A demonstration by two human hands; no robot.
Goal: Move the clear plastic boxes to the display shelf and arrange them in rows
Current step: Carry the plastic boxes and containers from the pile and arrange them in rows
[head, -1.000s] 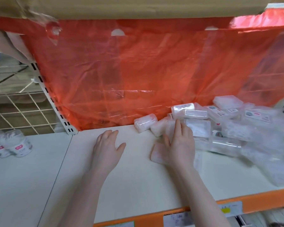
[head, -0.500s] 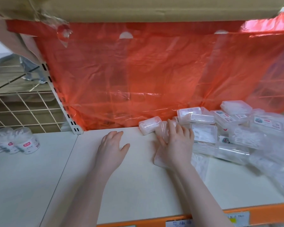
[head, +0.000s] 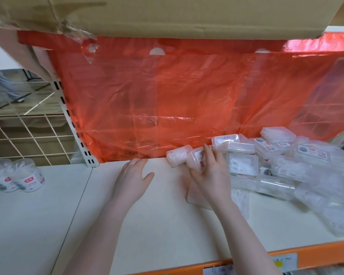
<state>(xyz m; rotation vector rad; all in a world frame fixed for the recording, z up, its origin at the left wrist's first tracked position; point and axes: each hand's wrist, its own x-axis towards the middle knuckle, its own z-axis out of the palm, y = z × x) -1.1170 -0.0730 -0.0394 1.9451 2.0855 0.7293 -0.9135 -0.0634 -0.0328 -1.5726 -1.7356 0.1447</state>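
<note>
Since 1 second ago my right hand point(head: 211, 175) has left the flat box point(head: 197, 197) it pressed and lifted a clear box point(head: 197, 160) off the near edge of the heap point(head: 276, 155), fingers curled round it. My left hand point(head: 132, 179) stays flat on the shelf point(head: 157, 225), fingers straight, holding nothing, left of the heap. I judge the task barely begun: no row stands yet, and 1 rounded box point(head: 176, 155) lies loose just left of the heap. The heap's right side blurs, so I cannot count it.
</note>
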